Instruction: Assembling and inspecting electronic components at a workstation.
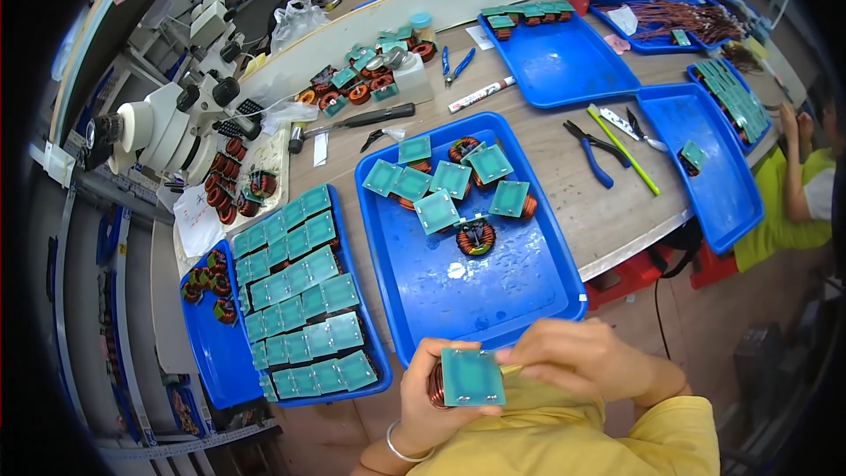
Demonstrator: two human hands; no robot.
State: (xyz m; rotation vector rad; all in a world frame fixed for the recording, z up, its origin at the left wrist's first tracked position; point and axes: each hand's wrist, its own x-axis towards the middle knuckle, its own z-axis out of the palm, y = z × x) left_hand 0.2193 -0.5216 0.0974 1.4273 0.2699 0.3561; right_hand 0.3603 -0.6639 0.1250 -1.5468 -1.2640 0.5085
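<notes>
Close to my body, my left hand (418, 407) is closed around a copper-wound toroidal coil with a square green circuit board (473, 377) on it. The board faces up, and solder spots show along its edges. My right hand (577, 357) has its fingers bent together at the board's upper right corner. Whatever it may pinch is too small or hidden to make out. Just beyond my hands lies a blue tray (441, 295). Several green-boarded coils (451, 180) sit in its far half, and one coil (475, 237) there stands with its winding showing.
At left, a blue tray (381, 360) holds rows of green-boarded coils. Pliers (592, 152), a yellow-green stick (627, 154), a marker (481, 94) and a hammer (352, 121) lie on the table. A microscope (163, 128) stands far left. Another person's arm (796, 167) shows at right.
</notes>
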